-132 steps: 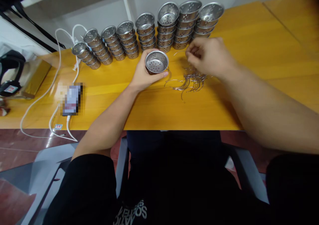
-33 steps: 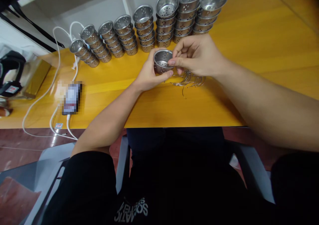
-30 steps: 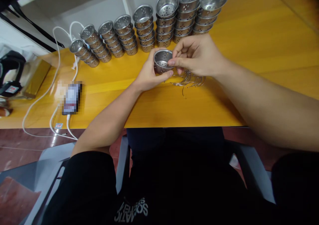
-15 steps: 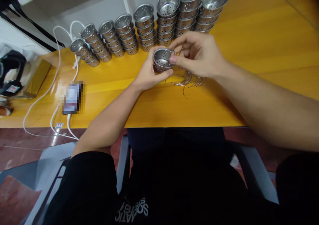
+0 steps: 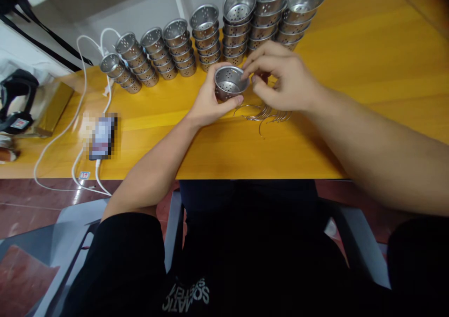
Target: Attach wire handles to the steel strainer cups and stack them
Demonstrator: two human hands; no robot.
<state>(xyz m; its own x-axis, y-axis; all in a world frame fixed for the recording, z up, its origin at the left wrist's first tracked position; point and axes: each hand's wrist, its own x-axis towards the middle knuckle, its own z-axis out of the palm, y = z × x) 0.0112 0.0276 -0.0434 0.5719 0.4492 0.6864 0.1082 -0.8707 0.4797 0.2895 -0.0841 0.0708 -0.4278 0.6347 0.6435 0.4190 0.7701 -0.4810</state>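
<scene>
Head view: nearest lay loose curved wires (image 5: 260,116), probably left within easy reach. Beyond them, the left hand (image 5: 206,101) gripped a perforated metal cup (image 5: 228,92) by its left side, seemingly to steady it. The right hand (image 5: 293,79) bent its fingers at the rim; whether they pinched anything was unclear. Stacked cups (image 5: 209,42) stood far.

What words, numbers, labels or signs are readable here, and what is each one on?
"MATIC" and "SO", on the black shirt; the rest of its print is unclear.
A number beginning with "3", on the small sticker at the table's edge; its second digit is too blurred.
Unreadable: the label on the black headset and the pixelated phone screen.
No lettering shows on the held perforated metal cup.
</scene>
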